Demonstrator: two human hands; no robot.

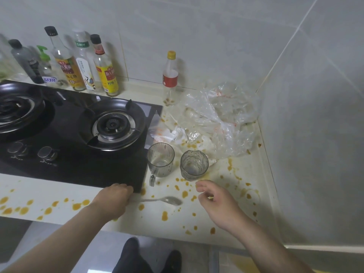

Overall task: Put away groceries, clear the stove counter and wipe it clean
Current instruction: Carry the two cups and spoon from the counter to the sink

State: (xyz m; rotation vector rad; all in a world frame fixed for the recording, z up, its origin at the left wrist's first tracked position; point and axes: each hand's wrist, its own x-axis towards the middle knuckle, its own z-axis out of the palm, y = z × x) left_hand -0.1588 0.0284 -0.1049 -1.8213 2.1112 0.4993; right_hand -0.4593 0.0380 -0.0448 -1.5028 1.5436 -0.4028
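Lower centre: left hand [115, 201] is curled round the handle end of the spoon [171, 200], which lies flat among orange spills [164, 215] on the counter [254, 166]. The right hand [216, 201] is loose and holds nothing, just below the tumbler [194, 165]. Risks: a reach clipping the tumbler or the handled glass [160, 159], or the slick spoon slipping. Open room lower right only, since the plastic bag [222, 119] fills the corner and the stove [78, 134] bounds the left.

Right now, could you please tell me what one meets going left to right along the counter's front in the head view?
Left hand, silver metal spoon, right hand; one row back: black round gas burner, clear handled glass mug, clear glass tumbler.
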